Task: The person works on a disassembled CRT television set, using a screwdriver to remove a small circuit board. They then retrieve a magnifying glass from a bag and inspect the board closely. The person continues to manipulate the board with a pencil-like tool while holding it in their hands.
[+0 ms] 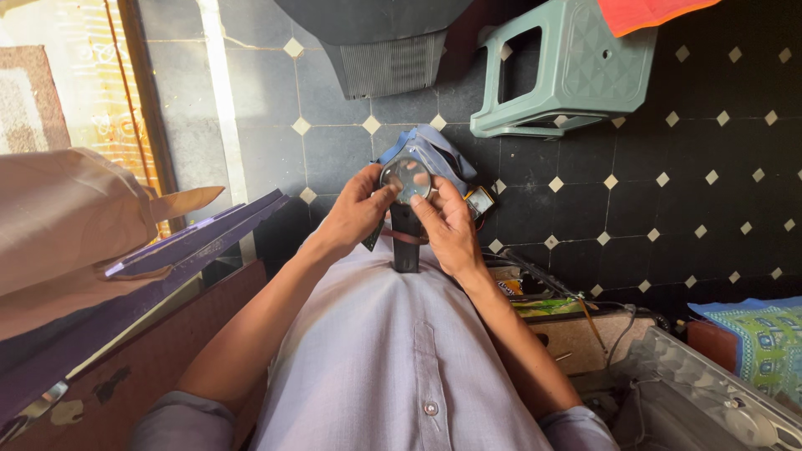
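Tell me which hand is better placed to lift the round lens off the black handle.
Probably the left hand: its thumb and fingers already pinch the rim of the round lens. The right hand lies lower, beside the black handle, better placed to steady it.

Black flashlight-like device (407,225) with round clear lens facing up, standing upright against the lap, gripped at its head
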